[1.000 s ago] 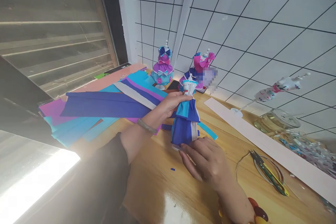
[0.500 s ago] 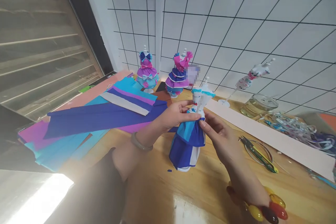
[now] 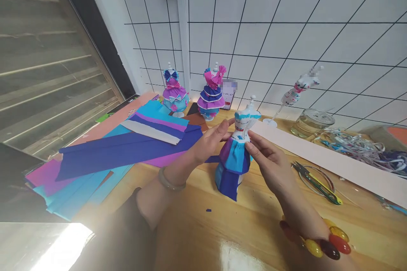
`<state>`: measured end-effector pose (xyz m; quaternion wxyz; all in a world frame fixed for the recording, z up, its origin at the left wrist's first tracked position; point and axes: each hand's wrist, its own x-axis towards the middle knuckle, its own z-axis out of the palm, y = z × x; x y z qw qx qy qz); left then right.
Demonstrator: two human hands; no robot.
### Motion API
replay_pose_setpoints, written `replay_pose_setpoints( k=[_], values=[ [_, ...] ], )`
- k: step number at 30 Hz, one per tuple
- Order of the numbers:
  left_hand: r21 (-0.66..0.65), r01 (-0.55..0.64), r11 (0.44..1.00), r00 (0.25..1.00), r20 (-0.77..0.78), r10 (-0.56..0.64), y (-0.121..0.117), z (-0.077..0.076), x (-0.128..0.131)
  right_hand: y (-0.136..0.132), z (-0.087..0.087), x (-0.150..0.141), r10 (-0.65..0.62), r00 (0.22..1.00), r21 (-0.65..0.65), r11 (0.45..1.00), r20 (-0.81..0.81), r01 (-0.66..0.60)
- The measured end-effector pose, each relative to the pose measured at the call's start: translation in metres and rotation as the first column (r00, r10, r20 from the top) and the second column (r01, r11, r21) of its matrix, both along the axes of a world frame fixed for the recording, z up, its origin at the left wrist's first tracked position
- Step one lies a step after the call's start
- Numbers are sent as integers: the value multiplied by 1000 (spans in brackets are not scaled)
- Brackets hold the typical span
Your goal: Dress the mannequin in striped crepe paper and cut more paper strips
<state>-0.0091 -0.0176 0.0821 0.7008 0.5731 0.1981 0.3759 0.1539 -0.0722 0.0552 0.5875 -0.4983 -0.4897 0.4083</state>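
Note:
In front of me a small white mannequin with a light-blue frill at the bust stands upright on the table. It wears a tiered crepe-paper skirt in purple, light blue, dark blue and white. My right hand grips it at the waist, thumb on the skirt's top edge and fingers behind. On the other side, my left hand has its thumb raised off the mannequin and its fingers apart. The left fingertips reach partly behind the torso, so whether they touch it is hidden.
Crepe-paper sheets lie at left. Two dressed mannequins and a phone stand at the back. At right are a bare mannequin, a glass bowl, tangled ribbons, a pale paper strip and a cutting tool.
The mannequin has turned, bringing a purple panel into view at its left side. My left thumb has lifted off the waist. The camera view has shifted slightly.

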Motion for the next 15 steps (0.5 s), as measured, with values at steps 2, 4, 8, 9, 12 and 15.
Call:
replay_pose_setpoints(
  k=[2,4,8,9,12,15],
  values=[
    [69,-37,997,999,-10,38,-2,2,1,-1,1,2,0,999,-18,1000,54,1],
    [151,-66,986,997,-33,72,-4,2,2,-2,3,2,12,994,-30,1000,105,-9],
    [227,-60,972,994,-80,80,-7,0,3,-4,6,1,37,990,-17,999,139,-35],
    [241,-57,969,993,-88,80,-8,-1,3,-4,7,0,33,990,-11,999,137,-32],
    [301,-49,952,990,-113,87,-11,1,3,-5,8,-1,27,989,-12,1000,147,-26],
    [355,-31,934,984,-155,91,-15,5,2,-6,10,-2,42,985,-18,999,166,-39]
  ],
)
